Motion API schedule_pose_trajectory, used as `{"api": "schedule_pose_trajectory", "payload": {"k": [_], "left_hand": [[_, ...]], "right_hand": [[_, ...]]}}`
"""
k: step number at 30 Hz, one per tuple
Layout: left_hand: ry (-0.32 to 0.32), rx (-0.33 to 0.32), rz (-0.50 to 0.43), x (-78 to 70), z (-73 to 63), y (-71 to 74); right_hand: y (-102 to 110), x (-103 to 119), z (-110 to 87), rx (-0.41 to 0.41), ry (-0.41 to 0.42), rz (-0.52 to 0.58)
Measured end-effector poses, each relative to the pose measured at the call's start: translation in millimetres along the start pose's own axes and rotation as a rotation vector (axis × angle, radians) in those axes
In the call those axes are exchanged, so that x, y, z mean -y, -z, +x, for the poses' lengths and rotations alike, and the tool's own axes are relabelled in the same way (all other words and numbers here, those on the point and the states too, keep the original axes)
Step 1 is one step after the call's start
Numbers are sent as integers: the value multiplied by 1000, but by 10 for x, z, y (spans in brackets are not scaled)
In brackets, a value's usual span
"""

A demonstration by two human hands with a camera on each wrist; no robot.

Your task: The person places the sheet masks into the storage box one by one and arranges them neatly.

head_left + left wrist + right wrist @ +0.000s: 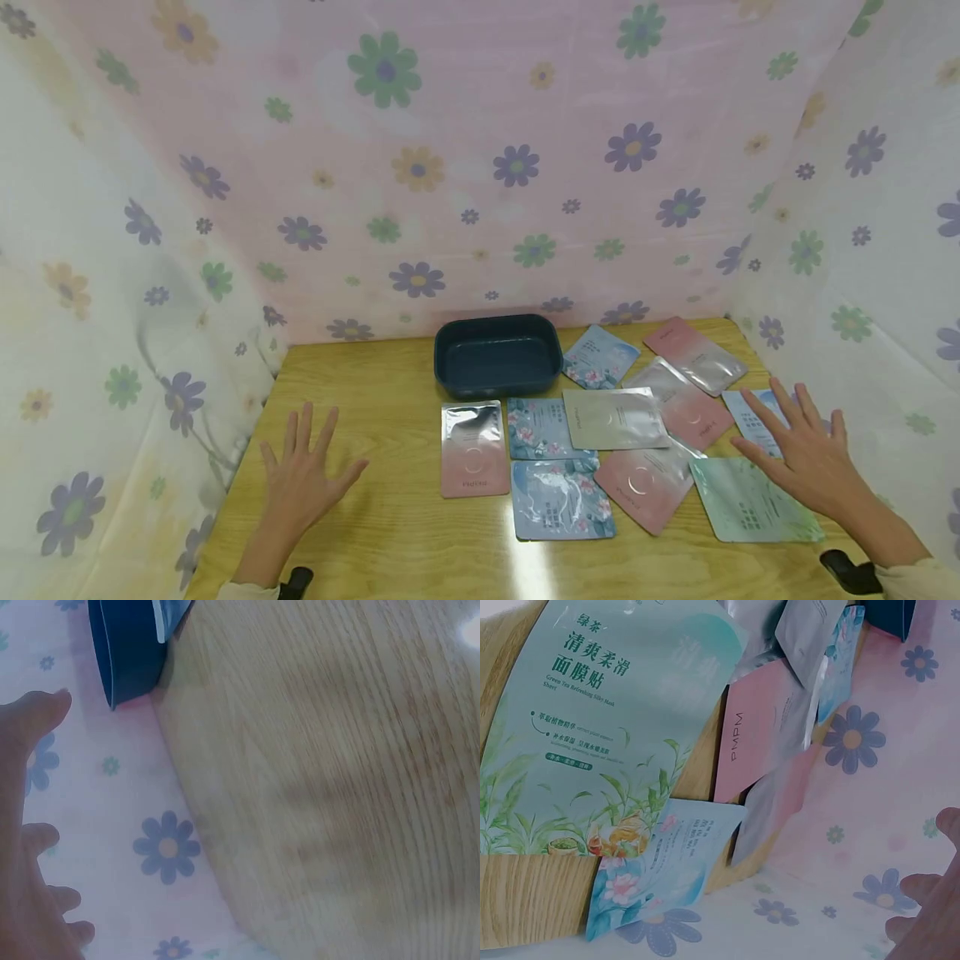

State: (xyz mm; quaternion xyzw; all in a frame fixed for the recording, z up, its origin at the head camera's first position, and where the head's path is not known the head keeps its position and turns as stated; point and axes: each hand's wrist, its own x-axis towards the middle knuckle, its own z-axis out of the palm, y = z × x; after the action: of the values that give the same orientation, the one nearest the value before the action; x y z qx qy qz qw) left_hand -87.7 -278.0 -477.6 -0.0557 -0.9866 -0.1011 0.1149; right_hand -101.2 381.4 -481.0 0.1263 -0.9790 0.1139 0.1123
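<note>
My left hand (298, 479) hovers over the left part of the table with fingers spread and nothing in it. On the other side, my right hand (808, 454) is also spread and holds nothing; it is nearest the green tea sheet mask packet (753, 500) and partly covers a blue floral packet (752, 421). Between the hands lie several more mask packets: a pink and silver one (474, 458), a blue floral one (562, 500), a pale beige one (617, 418) and a tilted pink one (647, 487). Some packets overlap. At the back stands a dark blue rectangular bin (497, 390).
Flowered cloth (465, 150) hangs behind the wooden table (375, 533) and along both sides. Near the back right edge lie a pink packet (696, 356) and another blue floral packet (600, 358), the latter close beside the bin.
</note>
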Motion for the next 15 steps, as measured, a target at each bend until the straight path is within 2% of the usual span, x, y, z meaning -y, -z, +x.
{"api": "schedule_pose_trajectory", "payload": {"k": [8, 15], "left_hand": [[-27, -23, -8, -12, -13, -3], [-75, -73, 23, -35, 55, -6]], "right_hand": [[4, -40, 13, 4, -7, 1], [63, -32, 36, -30, 20, 33]]}}
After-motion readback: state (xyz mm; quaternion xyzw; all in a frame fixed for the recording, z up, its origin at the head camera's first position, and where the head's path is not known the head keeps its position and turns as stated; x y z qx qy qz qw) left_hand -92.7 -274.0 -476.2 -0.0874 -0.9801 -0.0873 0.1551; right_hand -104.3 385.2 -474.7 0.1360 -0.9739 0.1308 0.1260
